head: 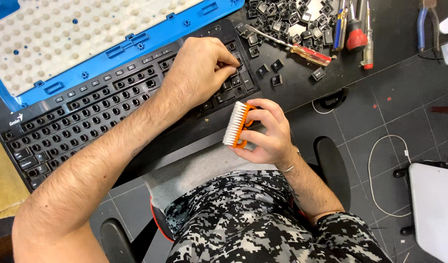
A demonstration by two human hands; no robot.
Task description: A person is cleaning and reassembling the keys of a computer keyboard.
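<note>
— What's the person at the table (379, 44) doing with the left hand (199, 73)?

— It rests on the right end of a black keyboard (87, 117) that has most of its keycaps pulled off. The fingertips (232, 68) are pinched together on one of the few keys left there, by the number block. Whether the grip has that key clenched or only touches it, I cannot tell from here.

— And the right hand (265, 134)?

— It holds a small orange brush (237, 124) with white bristles, grip closed around the handle, just in front of the keyboard's near edge, above the lap. The bristles face left, towards the keyboard.

— Where does the keyboard sit?

— Slanted across the dark table, its right end nearest the person. Behind it lies a blue frame (151, 36) with a pale dotted membrane sheet (73, 34) in it.

— Anything else around?

— A heap of loose black keycaps (282, 19) beyond the left hand, a few strays beside it, a screwdriver with a red-and-yellow handle (301, 51) among them, more screwdrivers (353, 29) and blue-handled pliers (426, 24) further right.
</note>
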